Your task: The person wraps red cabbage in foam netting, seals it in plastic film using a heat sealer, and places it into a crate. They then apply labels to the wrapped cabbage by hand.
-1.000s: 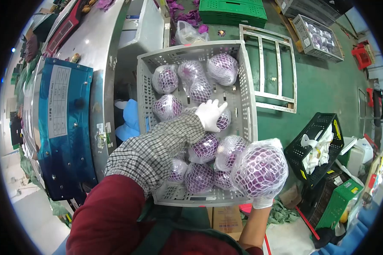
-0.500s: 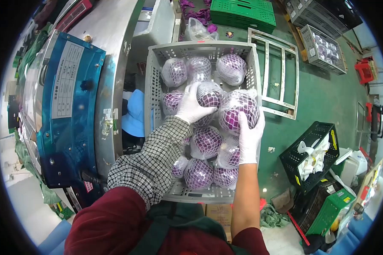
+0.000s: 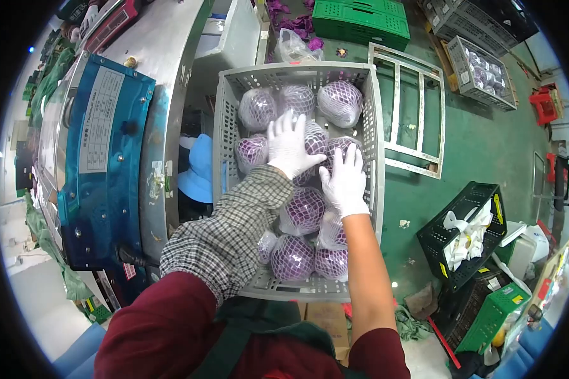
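A grey perforated crate (image 3: 376, 82) holds several purple cabbages in white foam nets, such as one at its upper right (image 3: 340, 104) and one near its lower end (image 3: 293, 258). White-gloved, my left hand (image 3: 289, 146) lies with fingers spread over the middle of the crate, touching a netted cabbage (image 3: 315, 138). To the right, my right hand (image 3: 346, 180) rests fingers apart on another netted cabbage (image 3: 342, 144) by the crate's right wall. Neither hand grips anything. The palms hide parts of the cabbages beneath them.
At the left is a metal table (image 3: 161, 126) with a blue machine panel (image 3: 110, 164). A white metal frame (image 3: 419, 114) lies on the green floor to the right. Beyond are green crates (image 3: 360, 22), a black crate with white cloths (image 3: 464, 234) and another filled crate (image 3: 480, 72).
Both hands have opened out. My right hand has let go of the large cabbage, which now sits lower at the right, and has moved left. My left hand lies flatter.
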The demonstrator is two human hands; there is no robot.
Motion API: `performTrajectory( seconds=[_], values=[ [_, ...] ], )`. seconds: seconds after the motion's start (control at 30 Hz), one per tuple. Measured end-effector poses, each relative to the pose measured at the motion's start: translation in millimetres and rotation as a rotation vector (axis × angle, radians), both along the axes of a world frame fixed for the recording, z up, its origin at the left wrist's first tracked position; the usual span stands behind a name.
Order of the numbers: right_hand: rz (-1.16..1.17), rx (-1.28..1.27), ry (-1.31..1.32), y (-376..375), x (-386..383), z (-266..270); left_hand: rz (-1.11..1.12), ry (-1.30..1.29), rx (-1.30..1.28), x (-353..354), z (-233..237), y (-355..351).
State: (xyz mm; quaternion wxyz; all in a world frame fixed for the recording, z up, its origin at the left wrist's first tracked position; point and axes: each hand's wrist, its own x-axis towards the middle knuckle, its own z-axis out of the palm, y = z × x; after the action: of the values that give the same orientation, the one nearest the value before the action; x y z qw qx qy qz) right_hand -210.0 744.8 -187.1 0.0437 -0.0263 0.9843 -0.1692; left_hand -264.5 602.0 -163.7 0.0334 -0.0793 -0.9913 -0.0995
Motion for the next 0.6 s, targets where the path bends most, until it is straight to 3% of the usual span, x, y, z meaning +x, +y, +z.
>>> performTrajectory(
  seconds=[0.07,0.1,0.2,0.27,0.33,0.4,0.47,0.53,0.6],
  values=[
    [-0.013,-0.092,0.119,10,-5,-12,-0.073,-0.004,0.089,-11,-14,1],
    [-0.004,-0.138,0.135,20,-7,-16,-0.083,-0.142,0.095,-20,-7,2],
    [-0.048,-0.219,0.204,34,-30,-11,-0.107,-0.341,-0.083,-39,11,6],
    [0.001,-0.29,0.251,30,-47,-17,-0.103,-0.275,-0.12,-31,9,3],
    [0.097,-0.183,0.275,32,-59,-63,-0.107,-0.274,-0.131,-23,18,2],
    [0.054,0.002,-0.13,21,-69,-16,-0.097,-0.283,-0.124,-13,20,5],
    [0.067,0.11,-0.237,17,-64,-2,-0.144,-0.343,-0.079,-13,23,2],
    [0.037,0.035,-0.177,26,-61,1,-0.192,-0.405,0.014,-22,24,-4],
    [-0.123,-0.504,-0.006,26,-78,8,-0.187,-0.448,0.14,-27,20,-14]
  ],
)
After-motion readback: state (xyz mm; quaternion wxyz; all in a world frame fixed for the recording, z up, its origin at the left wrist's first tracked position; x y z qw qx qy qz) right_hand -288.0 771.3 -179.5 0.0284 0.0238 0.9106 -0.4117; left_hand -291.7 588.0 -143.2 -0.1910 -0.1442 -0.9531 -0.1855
